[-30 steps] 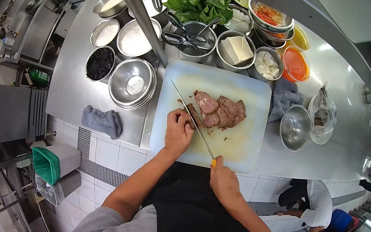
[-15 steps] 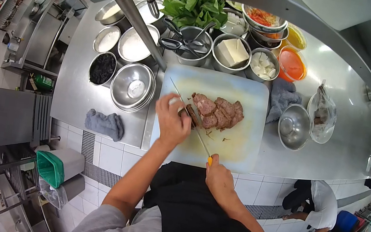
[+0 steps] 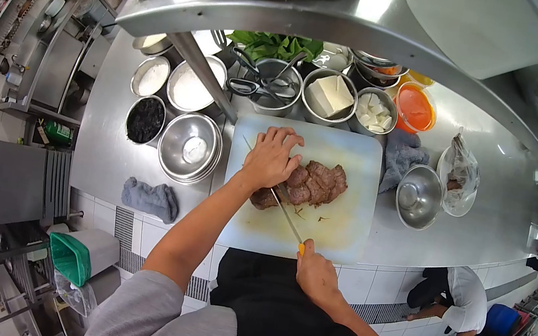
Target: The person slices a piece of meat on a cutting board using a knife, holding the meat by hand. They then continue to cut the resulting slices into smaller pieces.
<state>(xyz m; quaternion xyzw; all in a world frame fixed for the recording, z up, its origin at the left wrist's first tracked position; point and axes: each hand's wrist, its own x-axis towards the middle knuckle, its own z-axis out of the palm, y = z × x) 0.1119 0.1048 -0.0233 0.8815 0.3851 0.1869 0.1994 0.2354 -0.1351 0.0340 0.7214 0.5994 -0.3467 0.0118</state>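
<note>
My right hand [image 3: 317,272] grips the yellow handle of a long kitchen knife [image 3: 289,220], whose blade slants up to the left across the cutting board [image 3: 345,240]. My left hand [image 3: 272,159] is above the blade with fingers spread, at the left end of the cooked brown meat [image 3: 318,183], and it hides the middle of the blade. To the left of the blade lies a separate dark piece of meat [image 3: 264,199], partly under my wrist. A few meat shreds are scattered on the white board below the chunk.
Nested steel bowls [image 3: 189,147] stand left of the board, near a folded grey cloth [image 3: 150,198]. Along the back are pots with white blocks [image 3: 330,96], scissors [image 3: 264,86] and greens [image 3: 270,47]. A single steel bowl [image 3: 418,196] sits right. A metal shelf [image 3: 285,19] overhangs. Another person [image 3: 463,297] bends at lower right.
My left hand has moved from the slice left of the blade up and right, over the blade toward the main meat. The slice now lies uncovered. The view has tilted slightly up.
</note>
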